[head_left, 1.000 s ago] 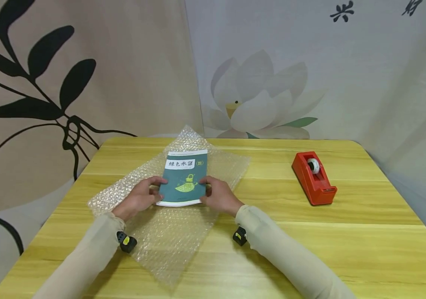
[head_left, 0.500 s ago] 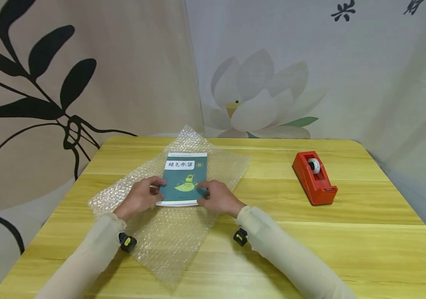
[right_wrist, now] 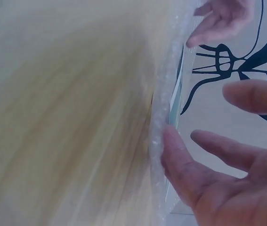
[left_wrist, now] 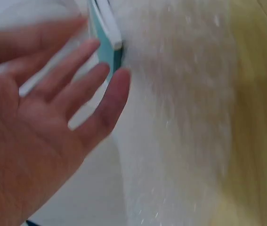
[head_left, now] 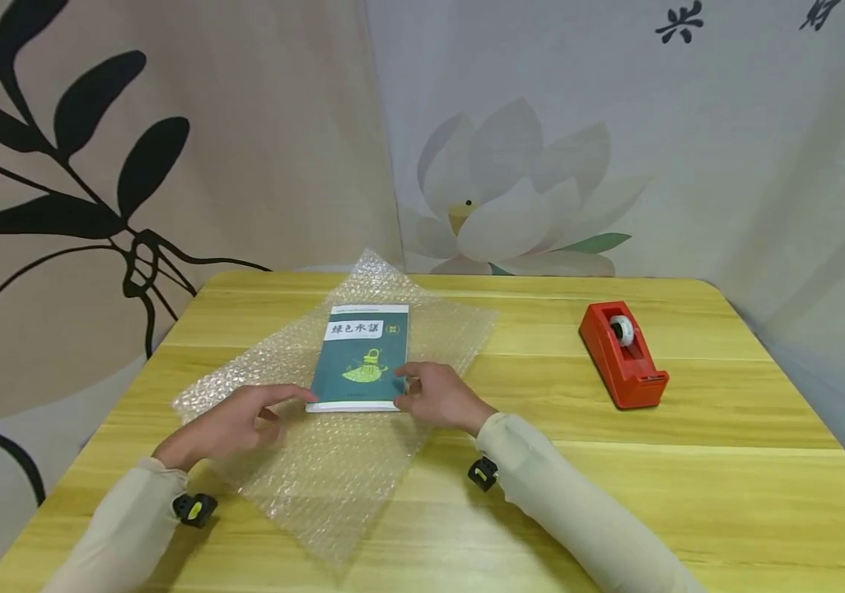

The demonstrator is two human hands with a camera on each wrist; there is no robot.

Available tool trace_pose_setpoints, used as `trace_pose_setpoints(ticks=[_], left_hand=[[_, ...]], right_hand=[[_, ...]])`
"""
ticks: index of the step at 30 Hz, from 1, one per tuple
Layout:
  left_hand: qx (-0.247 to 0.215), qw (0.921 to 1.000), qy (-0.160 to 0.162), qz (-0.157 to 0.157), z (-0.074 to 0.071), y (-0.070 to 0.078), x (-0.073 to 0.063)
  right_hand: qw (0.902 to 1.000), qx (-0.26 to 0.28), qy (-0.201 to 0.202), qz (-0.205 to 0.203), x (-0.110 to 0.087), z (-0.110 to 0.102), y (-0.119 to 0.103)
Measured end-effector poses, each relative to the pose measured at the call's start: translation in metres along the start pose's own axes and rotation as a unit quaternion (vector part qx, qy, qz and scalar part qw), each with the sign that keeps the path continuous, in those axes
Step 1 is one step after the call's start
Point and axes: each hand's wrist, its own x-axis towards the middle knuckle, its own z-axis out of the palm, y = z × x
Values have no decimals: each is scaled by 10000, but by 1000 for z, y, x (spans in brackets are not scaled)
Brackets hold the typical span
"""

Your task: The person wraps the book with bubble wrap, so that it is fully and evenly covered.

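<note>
A green paperback book with a yellow-green drawing on its cover lies flat on a sheet of bubble wrap. My left hand is at its lower left corner, index finger stretched toward it. In the left wrist view the fingers of that hand are spread, a little blurred, with the book's edge beyond them. At the book's lower right side is my right hand, its fingertips over the cover's edge. The right wrist view shows its fingers parted and loosely bent, one digit down against the bubble wrap.
A red tape dispenser with a white roll stands on the right of the wooden table. One corner of the bubble wrap points to the table's back edge, another toward the front. A printed curtain hangs behind.
The book, tilted up at its far edge between both hands, has come down flat on the bubble wrap. My left hand has let go and drawn back left; the right has barely moved.
</note>
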Motion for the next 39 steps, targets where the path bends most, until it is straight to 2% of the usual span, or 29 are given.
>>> trace_pose_setpoints(ticks=[3,4,9,12,16,19,25,31,34,39], left_hand=[[68,9989,-360,298,0,4,-12],[76,9984,-469,299,0,6,-15],[-148,9937,-1108,-2,12,15,-25],[81,9911,-1320,-120,20,19,-27],[841,9905,-1089,44,27,23,-28],[1072,9904,-823,284,28,25,-29],[687,9953,-384,569,24,26,-30],[416,9959,-40,800,14,20,-26],[219,9970,191,711,8,16,-21],[-2,9966,804,163,3,10,-12]], right_hand=[[10000,-22,25,-7,0,0,0],[10000,-40,32,-8,-1,-1,0],[9999,-114,11,21,-2,-2,-1],[9999,-88,-11,66,-3,-3,-1],[10000,-37,-57,54,-3,-2,1],[10000,-59,-47,-23,-3,-1,3],[9999,-100,2,-76,-3,-2,3],[9997,-123,-130,-161,-5,-4,3],[9994,-143,-181,-238,-6,-5,4],[9989,-151,-216,-384,-9,-5,6]])
